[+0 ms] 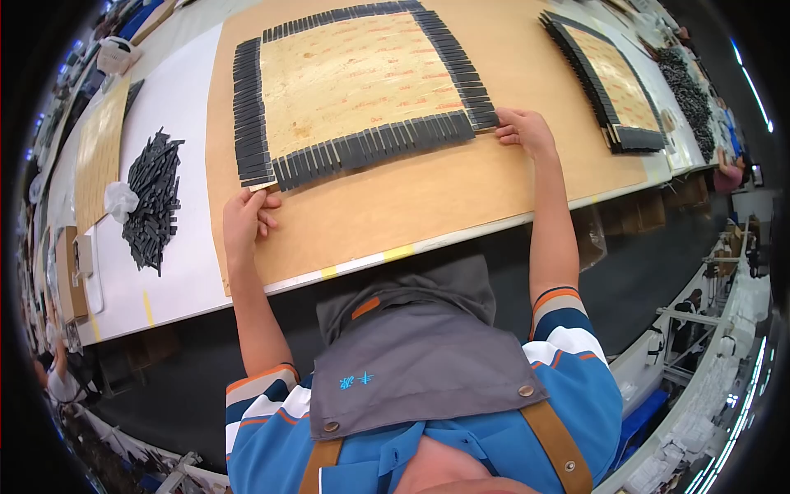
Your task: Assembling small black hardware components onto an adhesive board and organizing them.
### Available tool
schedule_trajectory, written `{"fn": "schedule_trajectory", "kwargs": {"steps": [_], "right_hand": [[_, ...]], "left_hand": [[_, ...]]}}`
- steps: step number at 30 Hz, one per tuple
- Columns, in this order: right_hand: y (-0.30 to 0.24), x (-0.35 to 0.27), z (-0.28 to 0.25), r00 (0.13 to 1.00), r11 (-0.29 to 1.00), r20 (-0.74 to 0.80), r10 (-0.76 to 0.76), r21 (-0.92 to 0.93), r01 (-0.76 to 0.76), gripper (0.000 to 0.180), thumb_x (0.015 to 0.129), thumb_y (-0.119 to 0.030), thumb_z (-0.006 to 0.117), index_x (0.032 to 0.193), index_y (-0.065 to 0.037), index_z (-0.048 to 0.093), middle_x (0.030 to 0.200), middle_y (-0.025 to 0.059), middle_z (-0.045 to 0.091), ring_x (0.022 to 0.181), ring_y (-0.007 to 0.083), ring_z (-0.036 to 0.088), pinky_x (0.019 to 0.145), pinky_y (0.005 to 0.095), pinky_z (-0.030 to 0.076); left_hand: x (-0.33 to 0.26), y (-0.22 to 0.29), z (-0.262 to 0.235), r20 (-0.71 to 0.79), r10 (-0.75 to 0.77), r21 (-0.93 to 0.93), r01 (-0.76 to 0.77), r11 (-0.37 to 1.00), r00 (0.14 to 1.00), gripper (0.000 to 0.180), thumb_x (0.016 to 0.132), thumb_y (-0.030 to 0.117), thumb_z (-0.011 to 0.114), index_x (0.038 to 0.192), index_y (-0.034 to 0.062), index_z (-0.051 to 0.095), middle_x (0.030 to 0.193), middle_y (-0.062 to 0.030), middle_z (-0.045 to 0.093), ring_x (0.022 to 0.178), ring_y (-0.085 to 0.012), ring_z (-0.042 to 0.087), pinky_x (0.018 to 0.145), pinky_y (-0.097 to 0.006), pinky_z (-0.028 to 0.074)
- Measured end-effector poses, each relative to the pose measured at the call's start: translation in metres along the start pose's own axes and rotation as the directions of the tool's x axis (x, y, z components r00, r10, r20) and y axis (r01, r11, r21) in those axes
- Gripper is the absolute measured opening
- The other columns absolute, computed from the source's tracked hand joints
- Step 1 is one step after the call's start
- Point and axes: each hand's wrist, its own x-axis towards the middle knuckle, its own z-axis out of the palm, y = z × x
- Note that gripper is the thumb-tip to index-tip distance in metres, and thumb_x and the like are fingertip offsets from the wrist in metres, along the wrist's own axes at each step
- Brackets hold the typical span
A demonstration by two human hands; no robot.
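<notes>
A pale yellow rectangular sheet with faint red print lies on brown paper in front of me. Short black strips stand side by side along all its edges, like a fringe. At its near left corner, my left hand pinches the edge between thumb and forefinger, the other fingers loosely curled. The near right corner is between the fingertips of my right hand; part of that grip is hidden.
Left of the brown paper lie a heap of loose black strips, a crumpled white plastic bag and a cardboard box. On the right sits a stack of similar strip-edged sheets, with another dark heap beyond it.
</notes>
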Motion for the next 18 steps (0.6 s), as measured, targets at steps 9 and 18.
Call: {"fn": "schedule_trajectory", "kwargs": {"steps": [9, 18], "right_hand": [[-0.001, 0.015, 0.004, 0.999, 1.000, 0.027, 0.022, 0.011, -0.022, 0.036, 0.078, -0.024, 0.071, 0.095, 0.007, 0.064, 0.077, 0.0090, 0.063, 0.057, 0.0120, 0.058, 0.049, 0.0221, 0.049], [-0.003, 0.023, 0.005, 0.999, 0.999, -0.028, 0.045, 0.010, -0.045, 0.030, 0.080, -0.022, 0.070, 0.095, 0.004, 0.066, 0.073, 0.0059, 0.063, 0.056, 0.0098, 0.057, 0.050, 0.0216, 0.049]], "left_hand": [[-0.001, -0.006, -0.008, 0.044, -0.028, -0.100, 0.032, 0.994, 0.999, 0.023, 0.094, 0.016, 0.049, 0.096, -0.0040, 0.059, 0.076, -0.0093, 0.065, 0.048, -0.0065, 0.054, 0.040, -0.016, 0.039], [0.013, 0.006, 0.001, 0.037, -0.031, -0.062, 0.033, 0.998, 0.999, 0.024, 0.094, 0.016, 0.049, 0.098, -0.0054, 0.060, 0.073, -0.0089, 0.064, 0.046, -0.0061, 0.052, 0.037, -0.016, 0.038]]}}
